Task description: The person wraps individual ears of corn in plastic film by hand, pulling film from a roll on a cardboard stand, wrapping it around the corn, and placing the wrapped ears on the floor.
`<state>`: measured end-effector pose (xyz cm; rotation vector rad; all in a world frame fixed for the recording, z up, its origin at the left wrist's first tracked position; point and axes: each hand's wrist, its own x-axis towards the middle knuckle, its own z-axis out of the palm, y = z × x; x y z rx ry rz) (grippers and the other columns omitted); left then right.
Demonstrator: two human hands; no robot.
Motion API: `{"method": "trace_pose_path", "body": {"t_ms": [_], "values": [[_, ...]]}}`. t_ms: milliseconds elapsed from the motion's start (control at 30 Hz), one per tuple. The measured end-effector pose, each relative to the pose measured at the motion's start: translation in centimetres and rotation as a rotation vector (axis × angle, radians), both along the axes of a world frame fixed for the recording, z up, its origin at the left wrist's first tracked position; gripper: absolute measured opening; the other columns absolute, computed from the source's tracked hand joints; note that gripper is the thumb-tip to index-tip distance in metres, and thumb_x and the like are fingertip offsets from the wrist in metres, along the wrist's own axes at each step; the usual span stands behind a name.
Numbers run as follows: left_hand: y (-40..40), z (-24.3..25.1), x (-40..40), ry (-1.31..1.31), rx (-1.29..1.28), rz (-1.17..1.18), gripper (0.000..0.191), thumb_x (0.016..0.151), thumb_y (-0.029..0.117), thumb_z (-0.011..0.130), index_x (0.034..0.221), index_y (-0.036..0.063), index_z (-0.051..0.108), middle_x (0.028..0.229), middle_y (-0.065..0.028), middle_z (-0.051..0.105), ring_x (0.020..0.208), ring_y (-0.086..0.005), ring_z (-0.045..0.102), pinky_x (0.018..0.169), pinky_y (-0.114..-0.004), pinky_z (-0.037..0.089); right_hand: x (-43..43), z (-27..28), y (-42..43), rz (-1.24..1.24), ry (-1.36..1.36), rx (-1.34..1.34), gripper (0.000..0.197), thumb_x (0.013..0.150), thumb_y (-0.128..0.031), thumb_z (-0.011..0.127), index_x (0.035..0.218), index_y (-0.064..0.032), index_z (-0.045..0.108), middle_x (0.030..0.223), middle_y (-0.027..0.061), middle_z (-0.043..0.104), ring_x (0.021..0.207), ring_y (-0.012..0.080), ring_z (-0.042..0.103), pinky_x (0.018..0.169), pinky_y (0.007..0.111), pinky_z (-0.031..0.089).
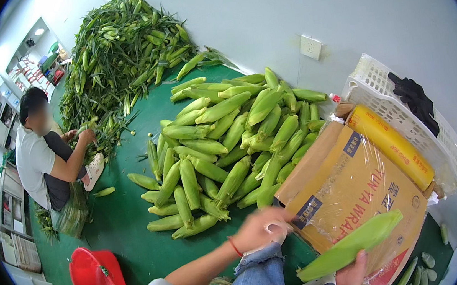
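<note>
My right hand (352, 273) holds an ear of corn (352, 246) in pale green husk, low over the front of a brown cardboard carton. My left hand (260, 229), with a red string bracelet on the wrist, is blurred by motion near the left edge of the carton (342, 189). Something whitish shows beside its fingers, too unclear to name; its grip cannot be made out. Beyond this hand lies a large heap of husked-green corn ears (220, 143) on the green floor (136, 219).
A yellow roll of wrap (392, 146) rests on the carton. Behind it, a white plastic basket (372, 77) carries a black glove (414, 98). A red plastic scoop-like container (96, 277) stands left. A seated person (41, 149) handles corn beside a leafy pile (118, 49). Wrapped ears (416, 277) lie lower right.
</note>
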<state>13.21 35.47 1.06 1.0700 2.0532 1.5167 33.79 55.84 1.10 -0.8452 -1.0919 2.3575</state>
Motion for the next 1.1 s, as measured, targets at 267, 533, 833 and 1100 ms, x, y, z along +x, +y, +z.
{"method": "trace_pose_path", "body": {"t_ms": [267, 533, 833, 1100], "values": [[-18.4, -17.5, -13.7, -0.107, -0.742, 1.294, 0.060, 0.074, 0.035, 0.075, 0.119, 0.0020, 0.052, 0.117, -0.0173, 0.059, 0.107, -0.0333, 0.055, 0.094, -0.043, 0.042, 0.5, -1.2, 1.3, -0.139, -0.006, -0.173, 0.051, 0.092, -0.048, 0.047, 0.121, -0.0067, 0.047, 0.103, 0.0126, 0.060, 0.090, 0.0285, 0.059, 0.078, 0.042, 0.050], [-20.6, -13.8, -9.5, -0.527, 0.220, 0.929, 0.050, 0.081, 0.010, 0.069, 0.125, 0.0018, 0.047, 0.116, -0.0094, 0.059, 0.100, -0.0196, 0.059, 0.088, -0.034, 0.047, 0.2, -1.3, 0.4, -0.024, -0.283, -0.056, 0.055, 0.092, -0.042, 0.050, 0.132, -0.0057, 0.042, 0.123, 0.0161, 0.051, 0.113, 0.0331, 0.049, 0.095, 0.049, 0.044], [-18.4, -10.8, -6.4, 0.007, 0.099, 0.985, 0.065, 0.072, 0.005, 0.074, 0.122, 0.0034, 0.033, 0.111, -0.0126, 0.052, 0.099, -0.0201, 0.055, 0.085, -0.033, 0.046, -2.2, 1.7, -1.6, 0.024, -0.380, 0.011, 0.050, 0.092, -0.035, 0.051, 0.133, -0.0090, 0.040, 0.126, 0.0143, 0.048, 0.112, 0.0335, 0.049, 0.094, 0.049, 0.044], [-14.9, -6.9, -8.1, -0.950, 0.704, 0.888, 0.048, 0.090, 0.030, 0.057, 0.127, 0.0055, 0.039, 0.105, -0.0118, 0.056, 0.085, -0.0199, 0.059, 0.071, -0.029, 0.052, -0.7, -0.6, -0.1, 0.051, -0.372, -0.128, 0.052, 0.091, -0.036, 0.054, 0.134, -0.0093, 0.041, 0.125, 0.0139, 0.049, 0.111, 0.0331, 0.049, 0.094, 0.048, 0.044]]}}
